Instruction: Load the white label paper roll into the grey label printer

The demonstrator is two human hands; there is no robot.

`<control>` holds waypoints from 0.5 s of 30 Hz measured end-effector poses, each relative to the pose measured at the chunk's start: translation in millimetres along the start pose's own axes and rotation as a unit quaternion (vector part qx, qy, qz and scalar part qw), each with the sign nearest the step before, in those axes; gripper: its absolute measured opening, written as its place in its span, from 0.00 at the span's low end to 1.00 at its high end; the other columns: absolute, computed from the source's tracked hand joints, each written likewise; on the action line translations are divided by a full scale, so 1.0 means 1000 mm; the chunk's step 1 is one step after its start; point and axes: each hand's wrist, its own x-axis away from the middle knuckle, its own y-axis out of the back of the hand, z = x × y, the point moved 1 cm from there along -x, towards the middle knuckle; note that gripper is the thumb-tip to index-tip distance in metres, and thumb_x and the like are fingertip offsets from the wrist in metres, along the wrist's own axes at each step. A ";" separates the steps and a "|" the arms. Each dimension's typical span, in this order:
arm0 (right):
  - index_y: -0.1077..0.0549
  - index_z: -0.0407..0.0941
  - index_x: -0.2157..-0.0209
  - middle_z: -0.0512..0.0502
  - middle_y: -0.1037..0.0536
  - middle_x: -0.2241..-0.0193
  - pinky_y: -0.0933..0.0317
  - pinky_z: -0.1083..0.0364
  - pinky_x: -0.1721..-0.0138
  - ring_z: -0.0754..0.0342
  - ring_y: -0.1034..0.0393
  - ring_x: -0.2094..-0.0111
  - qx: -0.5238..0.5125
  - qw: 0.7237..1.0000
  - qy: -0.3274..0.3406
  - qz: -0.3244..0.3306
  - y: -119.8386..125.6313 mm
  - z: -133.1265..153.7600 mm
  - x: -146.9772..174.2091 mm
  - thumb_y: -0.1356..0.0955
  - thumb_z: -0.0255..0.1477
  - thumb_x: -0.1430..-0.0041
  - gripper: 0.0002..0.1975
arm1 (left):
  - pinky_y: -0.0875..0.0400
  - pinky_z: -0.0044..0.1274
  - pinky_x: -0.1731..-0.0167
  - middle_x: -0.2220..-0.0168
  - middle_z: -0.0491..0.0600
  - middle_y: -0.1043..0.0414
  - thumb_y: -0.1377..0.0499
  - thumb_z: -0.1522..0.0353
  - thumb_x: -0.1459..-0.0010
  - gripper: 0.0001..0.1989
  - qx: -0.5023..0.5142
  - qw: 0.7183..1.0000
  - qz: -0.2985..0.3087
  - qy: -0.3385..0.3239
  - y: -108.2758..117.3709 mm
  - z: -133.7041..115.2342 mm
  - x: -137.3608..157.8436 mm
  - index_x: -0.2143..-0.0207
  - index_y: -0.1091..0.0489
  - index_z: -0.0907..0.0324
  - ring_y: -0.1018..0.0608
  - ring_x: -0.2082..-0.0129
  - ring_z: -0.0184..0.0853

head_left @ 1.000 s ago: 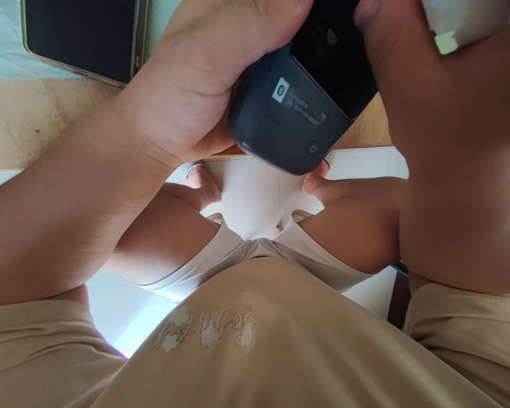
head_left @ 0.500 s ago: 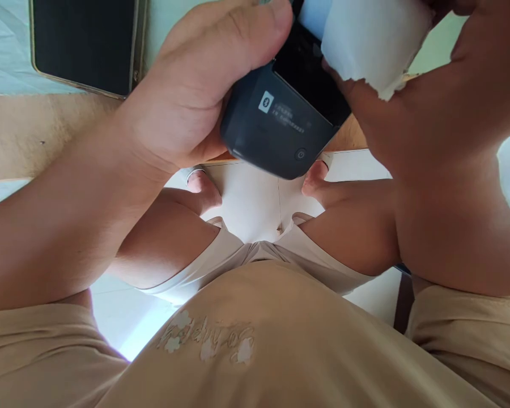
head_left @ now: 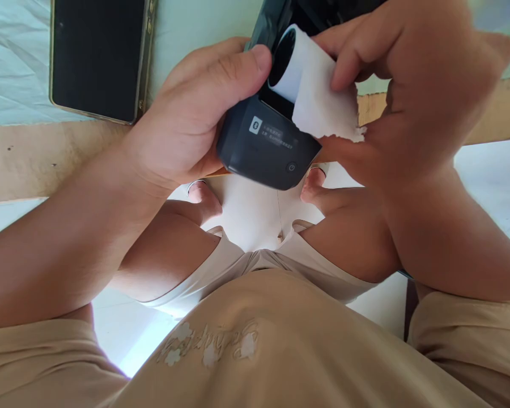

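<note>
My left hand (head_left: 212,93) grips a dark portable printer (head_left: 263,147) by its side, thumb on top. The printer carries a small Bluetooth label and a power button, and its lid stands open toward the far side. A white paper roll (head_left: 295,65) with a dark hollow core sits in or just over the paper bay; how deep it lies I cannot tell. My right hand (head_left: 408,85) pinches the roll and its loose torn-edged end between thumb and fingers. Part of the printer behind my right fingers is hidden.
A phone (head_left: 97,56) with a dark screen lies at the left on a pale cloth (head_left: 17,68). The wooden table edge (head_left: 29,158) runs below it. My legs and the tiled floor (head_left: 255,215) show underneath.
My right hand has come down and left with the paper roll, now lower against the printer's bay. The roll's hollow end has come into sight. My left hand keeps its hold.
</note>
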 end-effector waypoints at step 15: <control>0.27 0.45 0.63 0.64 0.28 0.63 0.62 0.70 0.60 0.88 0.42 0.63 0.066 0.998 0.024 0.002 0.005 0.006 0.002 0.39 0.51 0.61 0.29 | 0.26 0.17 0.76 0.73 0.45 0.34 0.51 0.65 0.33 0.21 -0.028 1.000 0.010 -0.006 -0.002 -0.001 0.000 0.54 0.36 0.81 0.26 0.76 0.20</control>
